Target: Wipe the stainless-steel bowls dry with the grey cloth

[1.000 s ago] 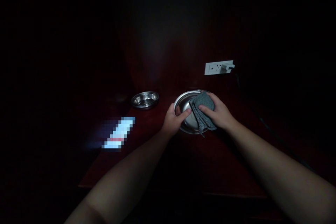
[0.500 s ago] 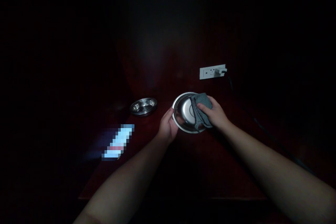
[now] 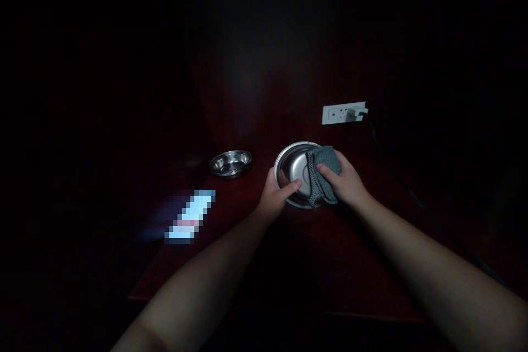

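Note:
A shiny metal bowl [image 3: 295, 159] is tilted toward me above the dark red table. My left hand [image 3: 275, 193] grips its left rim, with the thumb laid over the inside and the other fingers behind. A folded grey-green cloth [image 3: 324, 173] covers the bowl's right side. My right hand [image 3: 348, 179] is closed on the cloth and pinches the bowl's right edge through it, thumb in front. The fingers behind the bowl are hidden.
Several nested metal bowls [image 3: 231, 164] stand at the back left of the table [image 3: 313, 264]. Nearer on the left lies a bright, pixelated rectangle [image 3: 192, 217]. A white wall socket [image 3: 343, 113] has a plug in it, and a dark cable runs down the right side.
My left hand let its thumb slip off the bowl's inside half a second ago and now has it over the rim again. The right hand keeps the cloth on the bowl's right side.

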Demonstrator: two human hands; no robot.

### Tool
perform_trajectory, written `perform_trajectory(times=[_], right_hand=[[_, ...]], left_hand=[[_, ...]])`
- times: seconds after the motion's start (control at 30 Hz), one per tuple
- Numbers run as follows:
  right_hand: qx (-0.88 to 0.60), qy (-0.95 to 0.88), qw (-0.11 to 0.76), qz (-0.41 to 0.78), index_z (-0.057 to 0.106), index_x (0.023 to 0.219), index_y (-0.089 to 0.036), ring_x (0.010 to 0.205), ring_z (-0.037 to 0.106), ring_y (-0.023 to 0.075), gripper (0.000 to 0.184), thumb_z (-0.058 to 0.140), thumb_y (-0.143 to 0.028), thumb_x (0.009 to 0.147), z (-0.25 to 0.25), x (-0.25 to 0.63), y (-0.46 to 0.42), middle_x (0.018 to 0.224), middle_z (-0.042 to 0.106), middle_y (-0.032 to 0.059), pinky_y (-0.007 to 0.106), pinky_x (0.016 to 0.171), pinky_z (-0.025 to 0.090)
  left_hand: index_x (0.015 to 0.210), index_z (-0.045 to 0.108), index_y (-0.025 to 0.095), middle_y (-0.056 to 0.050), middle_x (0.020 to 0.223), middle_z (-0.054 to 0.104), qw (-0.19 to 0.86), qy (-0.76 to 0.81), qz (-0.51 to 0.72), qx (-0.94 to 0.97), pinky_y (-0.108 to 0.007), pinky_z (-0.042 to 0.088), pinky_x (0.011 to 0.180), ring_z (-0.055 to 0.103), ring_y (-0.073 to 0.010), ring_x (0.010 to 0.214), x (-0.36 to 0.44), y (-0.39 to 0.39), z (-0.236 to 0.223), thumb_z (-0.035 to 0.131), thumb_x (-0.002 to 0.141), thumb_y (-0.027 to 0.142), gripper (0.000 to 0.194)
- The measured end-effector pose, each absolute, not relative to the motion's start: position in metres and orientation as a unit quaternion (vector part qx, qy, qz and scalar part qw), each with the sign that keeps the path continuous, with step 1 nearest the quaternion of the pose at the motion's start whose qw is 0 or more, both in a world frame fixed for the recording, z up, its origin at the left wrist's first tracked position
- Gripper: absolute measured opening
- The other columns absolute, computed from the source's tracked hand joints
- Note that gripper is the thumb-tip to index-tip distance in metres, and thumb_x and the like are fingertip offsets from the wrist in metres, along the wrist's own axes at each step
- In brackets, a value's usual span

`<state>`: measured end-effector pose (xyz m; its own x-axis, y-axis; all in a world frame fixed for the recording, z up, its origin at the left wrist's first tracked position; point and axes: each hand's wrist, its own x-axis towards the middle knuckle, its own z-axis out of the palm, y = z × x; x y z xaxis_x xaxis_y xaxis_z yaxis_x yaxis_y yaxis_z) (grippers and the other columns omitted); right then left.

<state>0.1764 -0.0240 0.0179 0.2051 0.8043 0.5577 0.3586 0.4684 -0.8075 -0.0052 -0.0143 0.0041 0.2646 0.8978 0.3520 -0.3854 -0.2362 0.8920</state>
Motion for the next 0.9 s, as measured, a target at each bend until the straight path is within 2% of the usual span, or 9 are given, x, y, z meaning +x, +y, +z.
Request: perform_trajectory(times=[0.23, 0.43, 0.7, 0.9], right_hand=[[-0.48, -0.623, 0.59, 0.185, 0.049, 0.125, -0.02, 0.108, 0.056, 0.0263, 0.064, 0.065, -0.051, 0.072, 0.021, 0.177, -0.026, 0.118, 0.059, 0.0104, 0.048, 0.096, 0.041], [-0.475, -0.641, 0.575, 0.182, 0.052, 0.123, -0.019, 0.106, 0.057, 0.0263, 0.062, 0.065, -0.051, 0.071, 0.024, 0.176, -0.03, 0.117, 0.059, 0.0102, 0.046, 0.096, 0.041], [-0.478, -0.671, 0.551, 0.131, 0.051, 0.125, -0.021, 0.117, 0.05, 0.0285, 0.064, 0.063, -0.053, 0.071, 0.023, 0.179, -0.031, 0.128, 0.053, 0.0105, 0.05, 0.101, 0.035], [-0.474, -0.68, 0.545, 0.127, 0.05, 0.127, -0.021, 0.118, 0.05, 0.0287, 0.063, 0.061, -0.052, 0.074, 0.023, 0.179, -0.031, 0.129, 0.053, 0.0106, 0.051, 0.102, 0.035]], left_hand=[[0.107, 0.05, 0.018, -0.006, 0.104, 0.061, 0.54, 0.261, 0.567, 0.565, -0.036, 0.046, 0.087, 0.058, -0.021, 0.097, -0.005, -0.015, 0.011, 0.075, 0.063, 0.028, 0.052], [0.101, 0.051, 0.018, -0.004, 0.093, 0.061, 0.543, 0.283, 0.554, 0.564, -0.036, 0.047, 0.08, 0.059, -0.0195, 0.087, -0.006, -0.014, 0.013, 0.075, 0.062, 0.03, 0.048], [0.1, 0.052, 0.018, -0.005, 0.096, 0.063, 0.534, 0.276, 0.549, 0.581, -0.036, 0.045, 0.083, 0.058, -0.0206, 0.091, -0.007, -0.015, 0.016, 0.076, 0.06, 0.025, 0.047], [0.1, 0.052, 0.017, -0.005, 0.095, 0.063, 0.517, 0.283, 0.548, 0.593, -0.037, 0.045, 0.082, 0.058, -0.0203, 0.089, -0.009, -0.015, 0.016, 0.075, 0.06, 0.024, 0.047]])
